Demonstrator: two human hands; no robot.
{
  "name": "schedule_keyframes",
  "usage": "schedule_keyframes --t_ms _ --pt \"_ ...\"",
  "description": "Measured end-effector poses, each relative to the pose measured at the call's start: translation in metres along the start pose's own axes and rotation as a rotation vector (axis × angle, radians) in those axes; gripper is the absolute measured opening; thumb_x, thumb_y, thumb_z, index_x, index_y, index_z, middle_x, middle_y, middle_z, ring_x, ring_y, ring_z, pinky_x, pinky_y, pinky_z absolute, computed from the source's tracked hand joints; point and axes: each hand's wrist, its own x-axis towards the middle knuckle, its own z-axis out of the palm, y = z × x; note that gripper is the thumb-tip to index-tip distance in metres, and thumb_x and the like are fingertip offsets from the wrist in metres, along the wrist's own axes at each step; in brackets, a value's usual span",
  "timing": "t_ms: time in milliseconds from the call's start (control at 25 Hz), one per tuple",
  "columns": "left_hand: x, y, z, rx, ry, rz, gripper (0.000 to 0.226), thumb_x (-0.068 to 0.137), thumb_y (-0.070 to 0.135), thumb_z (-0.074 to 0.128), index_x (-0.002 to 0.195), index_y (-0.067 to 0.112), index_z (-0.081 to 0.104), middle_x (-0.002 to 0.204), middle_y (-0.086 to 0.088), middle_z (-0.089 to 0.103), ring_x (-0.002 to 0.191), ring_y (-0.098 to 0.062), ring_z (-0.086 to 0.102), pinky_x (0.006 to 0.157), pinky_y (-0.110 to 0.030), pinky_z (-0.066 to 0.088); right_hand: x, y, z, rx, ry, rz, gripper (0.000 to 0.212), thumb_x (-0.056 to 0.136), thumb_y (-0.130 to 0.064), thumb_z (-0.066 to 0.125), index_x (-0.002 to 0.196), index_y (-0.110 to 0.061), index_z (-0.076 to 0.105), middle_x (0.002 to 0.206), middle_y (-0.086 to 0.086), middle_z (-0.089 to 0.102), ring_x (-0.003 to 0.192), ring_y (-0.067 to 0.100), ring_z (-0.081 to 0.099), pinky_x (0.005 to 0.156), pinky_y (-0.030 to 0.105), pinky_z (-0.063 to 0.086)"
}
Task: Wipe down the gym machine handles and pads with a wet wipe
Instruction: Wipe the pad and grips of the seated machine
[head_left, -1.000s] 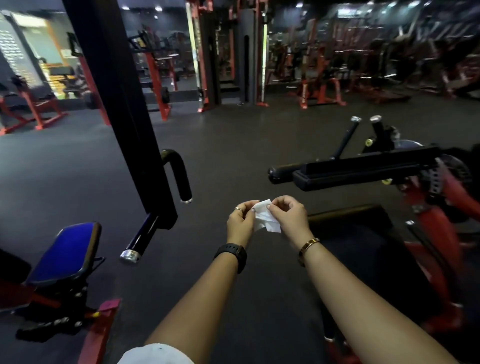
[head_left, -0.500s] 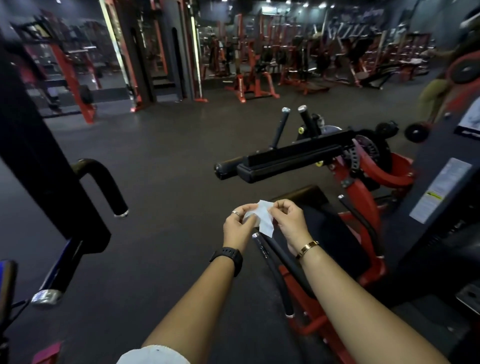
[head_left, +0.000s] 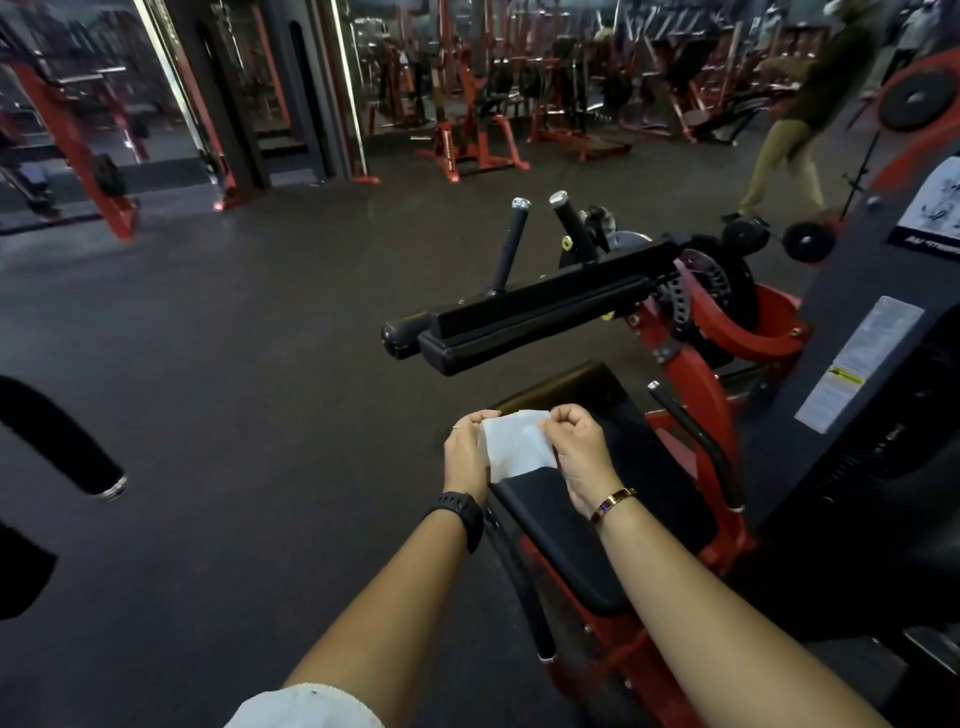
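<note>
The white wet wipe (head_left: 519, 444) is spread out flat between both hands, held in the air just above the front of the machine's black seat pad (head_left: 566, 535). The left hand (head_left: 465, 457) pinches the wipe's upper left corner between thumb and curled fingers, and the right hand (head_left: 579, 452) pinches its upper right corner the same way, so the sheet hangs down between them. The wipe's lower edge overlaps the seat pad in this view; I cannot tell if it touches. A black watch (head_left: 460, 512) sits on the left wrist, a gold bracelet (head_left: 613, 503) on the right, and a white sleeve (head_left: 306, 709) shows at the bottom edge.

Beyond the hands, a long black pad (head_left: 535, 312) lies crosswise over the seat, mounted on the red frame (head_left: 691, 374). 2 black handles with silver caps (head_left: 511, 244) rise behind it, tilted apart. A black grip bar (head_left: 696, 441) runs along the seat's right side and another (head_left: 519, 587) along its left. To the right stands a dark shroud carrying a warning label (head_left: 852, 364).

At far left, a curved black handle (head_left: 62, 441) with a silver end belongs to another machine. The dark rubber floor (head_left: 234, 364) stretches to rows of red machines. A person (head_left: 800, 119) in a dark top and tan trousers walks at upper right, near a black weight plate (head_left: 917, 98).
</note>
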Motion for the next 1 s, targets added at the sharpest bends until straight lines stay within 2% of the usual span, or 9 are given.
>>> schedule_keyframes --t_ms 80,120,200,280,400,520,640,800,1000 --pt "0.012 -0.006 0.009 0.023 -0.022 -0.003 0.039 0.070 0.043 0.055 0.096 0.018 0.071 0.107 -0.012 0.068 0.095 -0.023 0.063 0.085 -0.038 0.050 0.017 0.004 -0.007 -0.013 -0.001 0.005 0.011 0.086 -0.004 0.057 0.085 -0.015 0.055 0.072 0.001 0.053 0.073 0.013 0.047 0.071 0.029 0.042" --pt "0.017 -0.010 0.014 0.054 -0.018 0.006 0.030 0.079 0.041 0.059 0.094 0.018 0.070 0.103 -0.008 0.069 0.093 -0.020 0.063 0.085 -0.035 0.050 0.024 0.007 -0.010 -0.007 -0.005 0.008 0.011 0.086 -0.004 0.058 0.086 -0.015 0.055 0.073 0.001 0.055 0.073 0.012 0.049 0.072 0.028 0.043" --pt "0.025 -0.019 0.020 0.182 0.003 0.045 0.016 0.086 0.031 0.067 0.073 0.023 0.062 0.075 0.009 0.063 0.073 -0.011 0.059 0.067 -0.026 0.048 0.037 0.014 -0.013 -0.013 -0.013 0.012 0.014 0.086 -0.002 0.059 0.084 -0.016 0.055 0.072 -0.002 0.054 0.070 0.009 0.049 0.069 0.023 0.043" --pt "0.032 -0.032 0.020 0.251 0.000 0.074 0.043 0.084 0.026 0.071 0.056 0.024 0.038 0.053 0.014 0.035 0.053 -0.008 0.035 0.051 -0.023 0.031 0.047 0.024 -0.013 -0.036 -0.019 0.025 0.016 0.086 -0.001 0.059 0.083 -0.016 0.055 0.073 -0.002 0.055 0.070 0.007 0.050 0.069 0.019 0.043" --pt "0.052 -0.050 0.015 0.251 0.042 0.015 0.034 0.084 0.027 0.071 0.062 0.022 0.046 0.056 0.012 0.041 0.055 -0.005 0.038 0.050 -0.019 0.032 0.065 0.042 -0.011 -0.011 -0.034 0.126 0.011 0.086 -0.006 0.062 0.092 -0.014 0.058 0.091 0.006 0.062 0.086 0.016 0.058 0.080 0.030 0.052" --pt "0.076 -0.067 0.008 0.248 0.031 -0.036 0.035 0.083 0.024 0.072 0.061 0.021 0.046 0.050 0.016 0.041 0.050 -0.001 0.039 0.046 -0.013 0.032 0.082 0.064 -0.002 0.102 -0.126 0.328 0.030 0.084 -0.007 0.067 0.112 -0.006 0.058 0.109 0.016 0.065 0.097 0.026 0.064 0.083 0.039 0.055" --pt "0.103 -0.090 -0.006 0.266 0.022 -0.099 0.024 0.080 0.027 0.075 0.071 0.013 0.058 0.063 0.005 0.051 0.062 -0.010 0.046 0.053 -0.021 0.038 0.093 0.081 0.011 0.094 -0.171 0.454 0.027 0.085 0.000 0.064 0.111 0.001 0.059 0.100 0.018 0.067 0.087 0.025 0.067 0.077 0.038 0.056" --pt "0.141 -0.114 -0.027 0.228 0.058 -0.189 0.019 0.078 0.022 0.077 0.090 0.009 0.070 0.088 -0.005 0.073 0.089 -0.023 0.068 0.078 -0.038 0.056 0.118 0.107 0.028 0.081 -0.144 0.548 0.014 0.086 0.001 0.062 0.098 -0.004 0.060 0.095 0.017 0.067 0.088 0.029 0.065 0.088 0.048 0.052" --pt "0.172 -0.146 -0.044 0.203 0.095 -0.285 0.018 0.081 0.018 0.074 0.092 0.005 0.069 0.091 -0.010 0.073 0.084 -0.022 0.067 0.076 -0.036 0.055 0.144 0.149 0.041 0.028 -0.125 0.620 0.016 0.084 0.002 0.063 0.098 -0.004 0.060 0.102 0.022 0.066 0.096 0.034 0.064 0.090 0.050 0.051"
